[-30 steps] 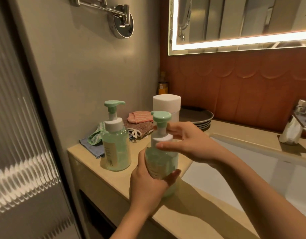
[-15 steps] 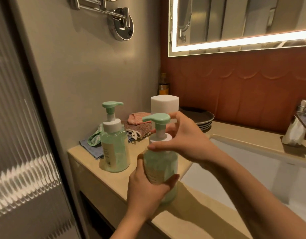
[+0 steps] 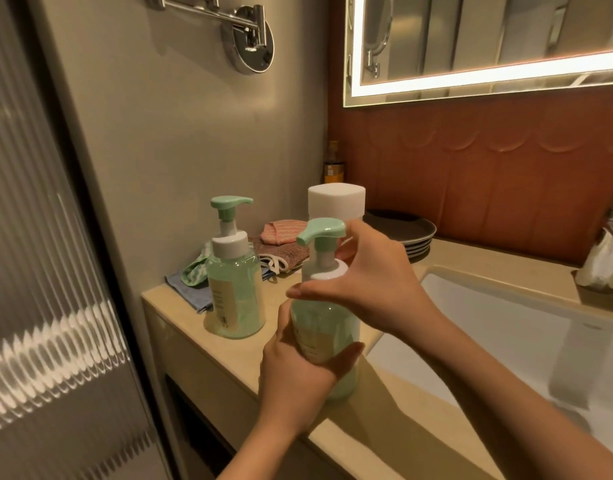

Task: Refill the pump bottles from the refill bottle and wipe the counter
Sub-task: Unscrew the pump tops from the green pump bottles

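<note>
A clear pump bottle (image 3: 324, 327) with pale green liquid and a green pump head stands on the beige counter (image 3: 236, 362) near its front edge. My left hand (image 3: 298, 372) wraps around its body from the front. My right hand (image 3: 371, 285) grips its white collar just under the pump head, whose nozzle points left. A second, matching pump bottle (image 3: 235, 278) stands upright to the left, untouched. Behind my right hand rises a white-capped refill bottle (image 3: 335, 200), its lower part hidden.
Folded cloths (image 3: 281, 251) in blue, green, pink and brown lie at the counter's back left by the wall. Dark stacked plates (image 3: 407, 232) sit behind. The white sink basin (image 3: 506, 341) opens to the right, with a chrome tap (image 3: 606, 251) at far right.
My right hand has turned on the collar, and the pump nozzle has swung from facing me round to the left. The left hand keeps its hold on the bottle.
</note>
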